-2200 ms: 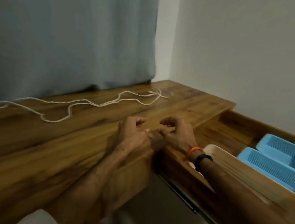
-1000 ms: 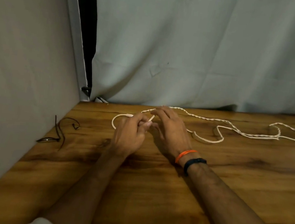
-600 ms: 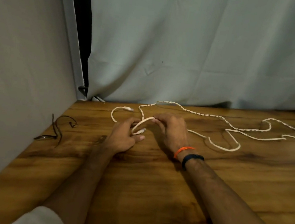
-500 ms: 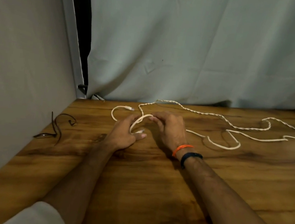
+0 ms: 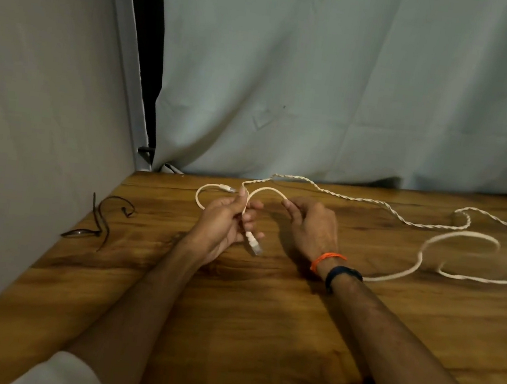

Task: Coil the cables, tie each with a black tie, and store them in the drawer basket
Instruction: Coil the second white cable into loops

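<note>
A wooden desk [image 5: 260,336] is carrying a white cable [image 5: 402,221] snaking toward three o'clock, while a black tie [image 5: 100,217] is lying at nine o'clock by the wall.

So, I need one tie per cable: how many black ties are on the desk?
2, it seems: black ties lying crossed together by the left wall, left of the left hand. Overlap and dimness make the count unsure; more may be out of view.
</note>
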